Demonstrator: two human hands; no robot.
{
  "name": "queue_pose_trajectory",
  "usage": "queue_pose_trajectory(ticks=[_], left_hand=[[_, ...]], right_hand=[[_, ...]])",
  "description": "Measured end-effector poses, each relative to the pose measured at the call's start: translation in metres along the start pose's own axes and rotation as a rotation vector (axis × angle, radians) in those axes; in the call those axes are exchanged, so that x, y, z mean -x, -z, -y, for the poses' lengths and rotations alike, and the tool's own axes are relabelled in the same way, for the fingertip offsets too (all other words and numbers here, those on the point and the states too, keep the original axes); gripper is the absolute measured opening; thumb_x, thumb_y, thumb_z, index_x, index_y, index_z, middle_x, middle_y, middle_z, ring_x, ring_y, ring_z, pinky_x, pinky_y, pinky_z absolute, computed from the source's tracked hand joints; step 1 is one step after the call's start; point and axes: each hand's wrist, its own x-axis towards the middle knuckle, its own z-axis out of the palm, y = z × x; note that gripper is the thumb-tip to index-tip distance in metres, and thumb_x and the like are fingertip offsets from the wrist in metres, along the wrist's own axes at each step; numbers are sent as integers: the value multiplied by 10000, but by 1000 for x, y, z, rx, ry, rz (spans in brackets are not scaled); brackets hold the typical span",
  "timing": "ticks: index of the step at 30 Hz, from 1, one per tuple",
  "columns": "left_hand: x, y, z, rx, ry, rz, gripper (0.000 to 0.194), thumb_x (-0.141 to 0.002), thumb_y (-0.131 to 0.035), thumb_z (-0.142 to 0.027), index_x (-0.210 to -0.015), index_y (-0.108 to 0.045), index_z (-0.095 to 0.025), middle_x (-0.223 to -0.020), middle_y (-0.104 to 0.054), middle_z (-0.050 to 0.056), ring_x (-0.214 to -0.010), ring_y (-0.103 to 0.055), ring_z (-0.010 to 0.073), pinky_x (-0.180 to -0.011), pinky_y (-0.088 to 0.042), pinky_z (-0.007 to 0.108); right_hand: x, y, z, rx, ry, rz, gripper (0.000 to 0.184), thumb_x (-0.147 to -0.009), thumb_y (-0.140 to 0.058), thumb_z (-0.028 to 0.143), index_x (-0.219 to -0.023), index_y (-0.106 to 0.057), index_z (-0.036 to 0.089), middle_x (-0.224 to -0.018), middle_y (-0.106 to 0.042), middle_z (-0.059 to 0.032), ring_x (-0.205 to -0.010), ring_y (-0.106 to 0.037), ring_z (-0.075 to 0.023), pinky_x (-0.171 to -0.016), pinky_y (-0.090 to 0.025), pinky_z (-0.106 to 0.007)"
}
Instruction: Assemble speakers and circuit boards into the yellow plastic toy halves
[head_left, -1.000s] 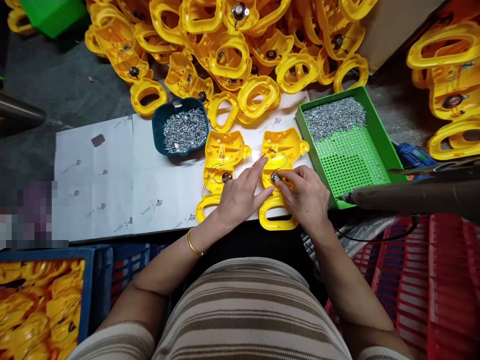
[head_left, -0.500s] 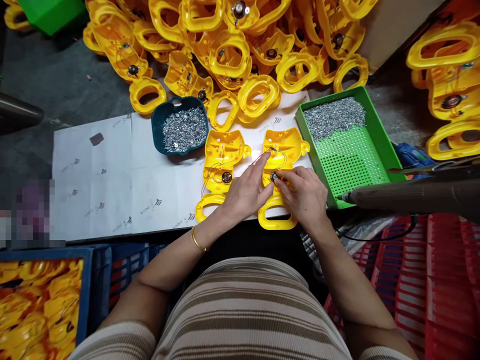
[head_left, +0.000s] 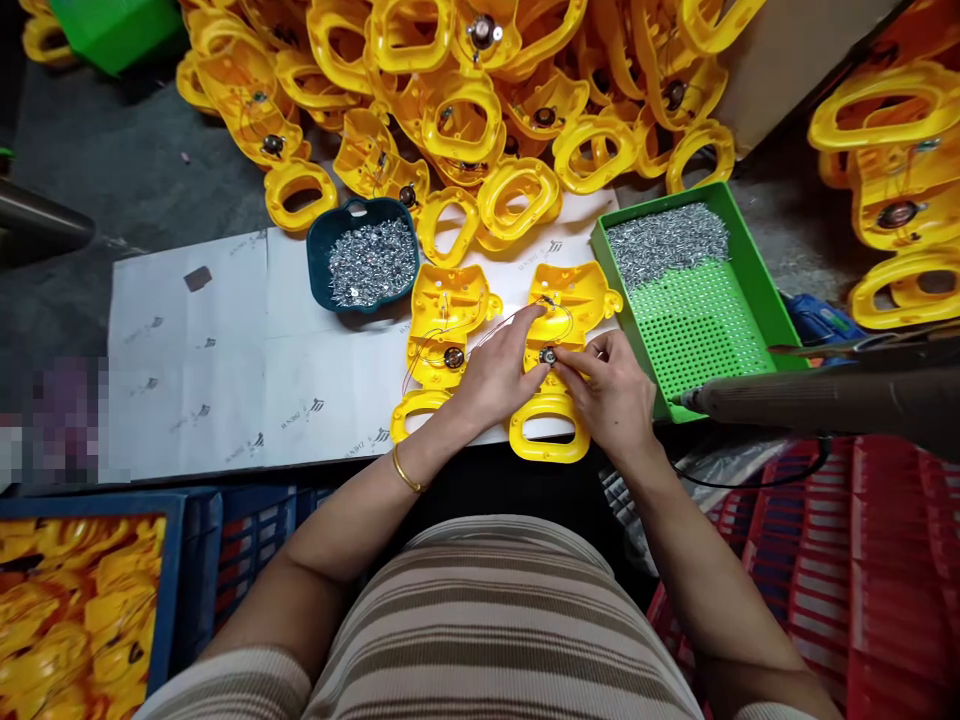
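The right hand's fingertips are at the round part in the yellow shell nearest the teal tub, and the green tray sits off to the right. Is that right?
One thing is off: the head view shows the right hand with its fingertips at the round part in the yellow shell nearest the green tray. The tray does sit off to the right.

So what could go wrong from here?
Thin wires lie by the left hand's index fingertip; they could snag and tug loose if it lifts carelessly.
The right hand's fingertips are at the round speaker; a slip might knock it askew.
The teal basket of small metal parts sits against the heaped yellow shells; a sliding shell could spill it.
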Motion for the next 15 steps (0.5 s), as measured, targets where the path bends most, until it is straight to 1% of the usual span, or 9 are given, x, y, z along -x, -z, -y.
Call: queue_pose_trajectory(ticks=[2,5,7,9,12,15], left_hand=[[0,0,0,7,-6,-3,636,-822,-648,-129,-1401,-384,-139,-1452,-518,117,-1294,-528,270,-1069,-447,391],[0,0,0,16,-10,-10,621,-814,-651,-114,-1381,-396,-126,-1438,-529,121,-1275,-544,265,-1048,-458,379],[0,-1,1,18,-10,-12,607,-824,-642,-129,-1378,-394,-140,-1437,-529,118,-1271,-549,263,-1054,-452,383],[0,-1,1,13,-14,-12,605,-836,-629,-154,-1387,-379,-158,-1439,-526,114,-1279,-543,264,-1066,-442,391],[-1,0,2,-5,-27,-6,611,-837,-612,-167,-1395,-362,-170,-1442,-520,116,-1290,-530,272,-1067,-437,398],[-2,0,4,-21,-27,3,598,-833,-602,-164,-1383,-367,-143,-1422,-530,137,-1269,-541,282,-1042,-451,393]], right_hand=[[0,-1,-2,-32,-25,2,174,-878,-680,341,-1017,-770,288,-865,-529,-25,-700,-521,-129,-492,-282,-244],[0,-4,-4,-111,-20,12,178,-883,-669,291,-1022,-774,256,-819,-524,-23,-702,-530,-131,-540,-355,-247],[0,-7,-6,-148,-18,-19,196,-901,-638,282,-1035,-770,228,-790,-524,-22,-702,-533,-137,-595,-404,-258],[1,-11,-6,-157,-27,-80,214,-913,-619,301,-1040,-768,213,-781,-530,-24,-703,-537,-142,-622,-421,-266],[1,-13,-3,-119,-44,-116,219,-916,-617,342,-1018,-773,226,-776,-537,-24,-688,-534,-140,-585,-391,-261],[0,-10,1,-38,-48,-74,205,-912,-619,361,-985,-777,251,-772,-546,-17,-663,-529,-132,-525,-321,-259]])
